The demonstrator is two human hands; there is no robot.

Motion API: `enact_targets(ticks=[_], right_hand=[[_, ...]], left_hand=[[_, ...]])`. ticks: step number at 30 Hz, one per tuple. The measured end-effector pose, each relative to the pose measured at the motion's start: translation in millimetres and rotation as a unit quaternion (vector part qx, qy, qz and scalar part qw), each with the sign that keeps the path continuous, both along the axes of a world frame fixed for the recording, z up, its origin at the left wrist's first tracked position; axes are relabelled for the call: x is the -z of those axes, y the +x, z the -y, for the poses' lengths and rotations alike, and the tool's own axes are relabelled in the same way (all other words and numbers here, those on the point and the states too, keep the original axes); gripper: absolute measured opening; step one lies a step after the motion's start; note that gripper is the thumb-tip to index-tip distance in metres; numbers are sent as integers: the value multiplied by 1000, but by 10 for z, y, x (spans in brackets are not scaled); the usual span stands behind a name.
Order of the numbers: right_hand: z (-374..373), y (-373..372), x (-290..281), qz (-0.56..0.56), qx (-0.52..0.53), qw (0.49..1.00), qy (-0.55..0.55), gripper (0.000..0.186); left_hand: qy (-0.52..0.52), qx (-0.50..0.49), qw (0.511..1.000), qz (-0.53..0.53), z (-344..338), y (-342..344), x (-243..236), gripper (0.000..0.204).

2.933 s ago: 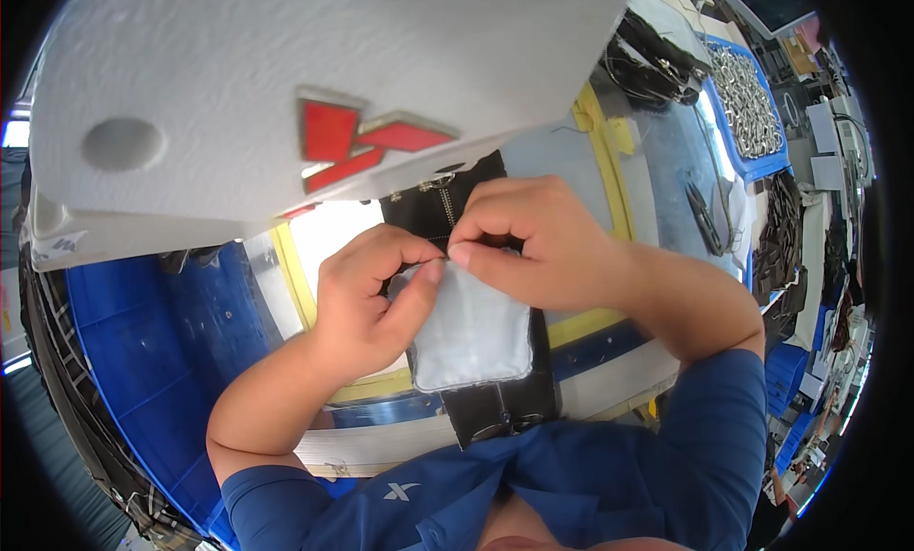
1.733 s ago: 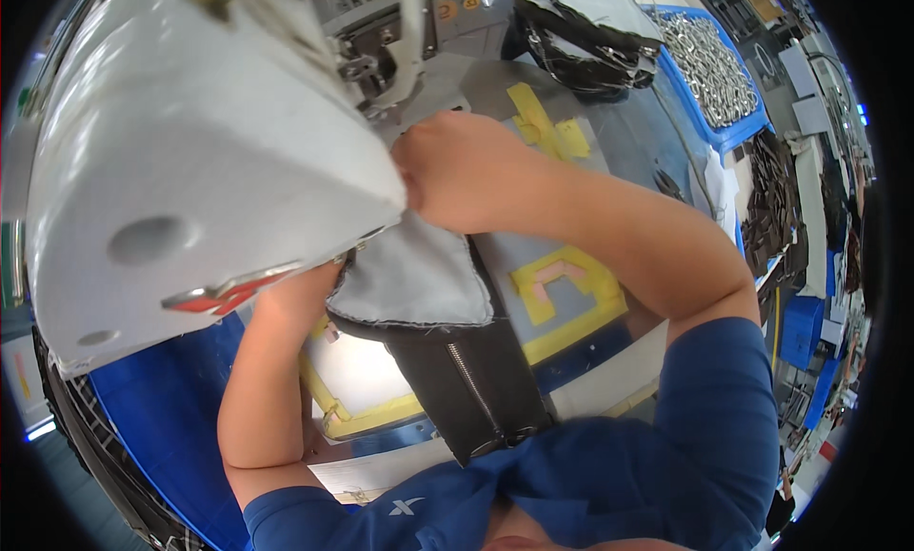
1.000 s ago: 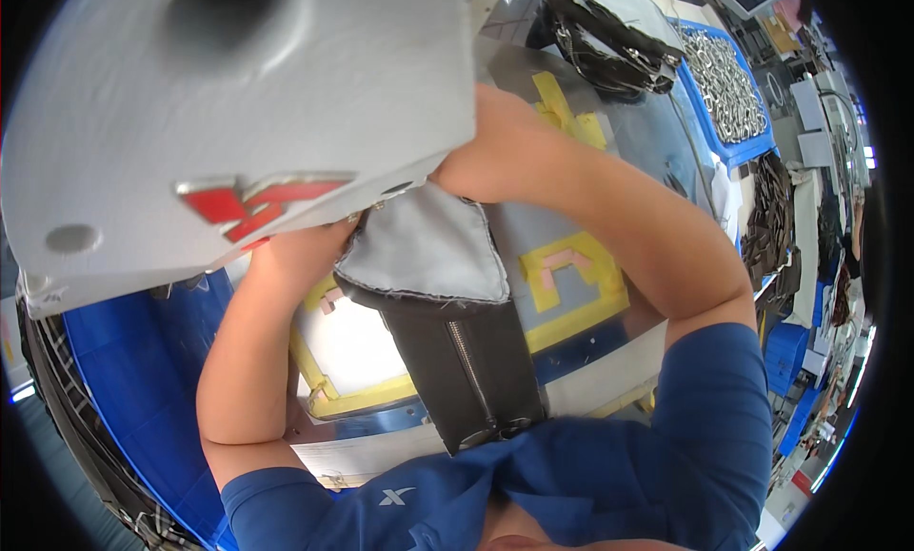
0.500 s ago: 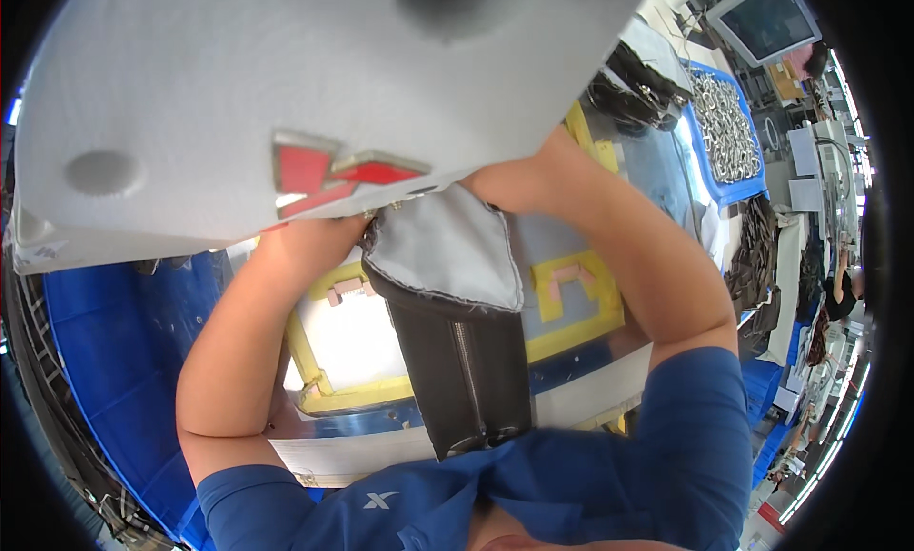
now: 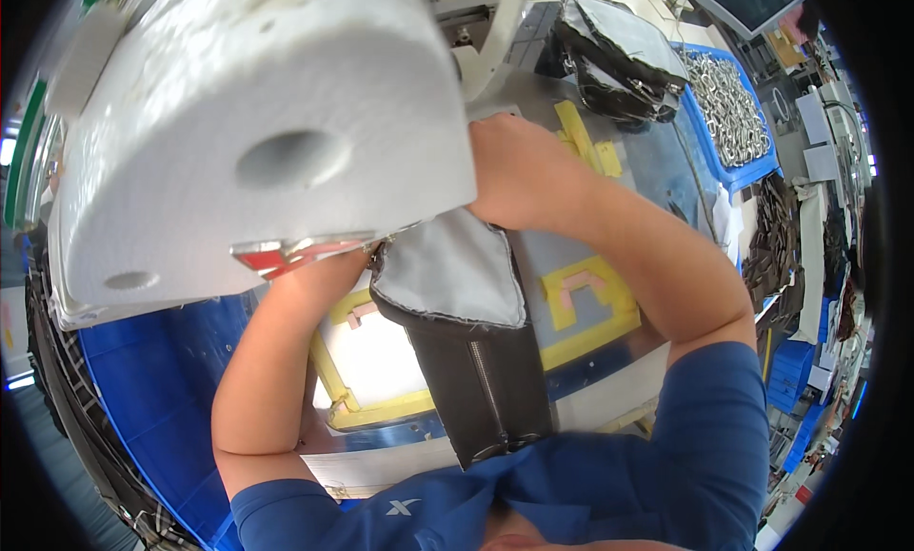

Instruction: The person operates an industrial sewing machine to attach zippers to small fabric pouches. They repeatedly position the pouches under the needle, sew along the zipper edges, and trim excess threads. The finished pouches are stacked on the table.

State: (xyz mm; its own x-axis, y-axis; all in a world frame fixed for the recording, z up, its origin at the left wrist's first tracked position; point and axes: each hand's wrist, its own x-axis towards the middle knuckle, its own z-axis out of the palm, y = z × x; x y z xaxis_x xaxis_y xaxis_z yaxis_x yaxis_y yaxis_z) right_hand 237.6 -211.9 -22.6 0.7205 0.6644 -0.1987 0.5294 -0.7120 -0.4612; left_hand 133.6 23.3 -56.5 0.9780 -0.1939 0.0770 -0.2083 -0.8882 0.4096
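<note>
A partly sewn black bag piece (image 5: 481, 384) with a grey lining (image 5: 452, 270) and a long zipper (image 5: 486, 380) lies between my arms, its near end against my shirt. Its far end goes under the large white head of a sewing machine (image 5: 371, 103). My left hand (image 5: 328, 275) is beside the lining's left edge, its fingers hidden by the machine head. At the lining's far right is my right hand (image 5: 519, 170), knuckles up and bent. The machine head covers its fingertips, so its grip does not show.
Yellow tape strips (image 5: 590, 332) frame the metal work surface. Another black bag piece with grey lining (image 5: 619, 56) lies at the far right, beside a blue tray of metal rings (image 5: 728, 108). A large blue bin (image 5: 157, 380) stands at left; a monitor (image 5: 752, 3) is at the far right.
My view has shifted, so the machine head sits further left in it and more of my right hand shows. The bag piece and both hands keep about the same places relative to each other.
</note>
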Motion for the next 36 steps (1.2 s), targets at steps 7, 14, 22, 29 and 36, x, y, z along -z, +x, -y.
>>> enact_targets(ticks=[7, 14, 22, 29, 36], right_hand=[[-5, -10, -48, -13, 13, 1000, 2, 27], [54, -8, -28, -12, 22, 1000, -2, 27], [-9, -9, 60, 4, 1, 999, 36, 30], [27, 0, 279, 54, -12, 992, 112, 34], [118, 8, 240, 67, -36, 987, 143, 31]], left_hand=[[45, 54, 994, 86, -38, 10, 63, 24], [-19, 29, 998, 58, -11, -2, 69, 26], [55, 4, 998, 16, -38, -83, 42, 26], [79, -25, 996, -38, 5, -266, -285, 28], [54, 103, 993, -5, 300, -637, -1138, 34]])
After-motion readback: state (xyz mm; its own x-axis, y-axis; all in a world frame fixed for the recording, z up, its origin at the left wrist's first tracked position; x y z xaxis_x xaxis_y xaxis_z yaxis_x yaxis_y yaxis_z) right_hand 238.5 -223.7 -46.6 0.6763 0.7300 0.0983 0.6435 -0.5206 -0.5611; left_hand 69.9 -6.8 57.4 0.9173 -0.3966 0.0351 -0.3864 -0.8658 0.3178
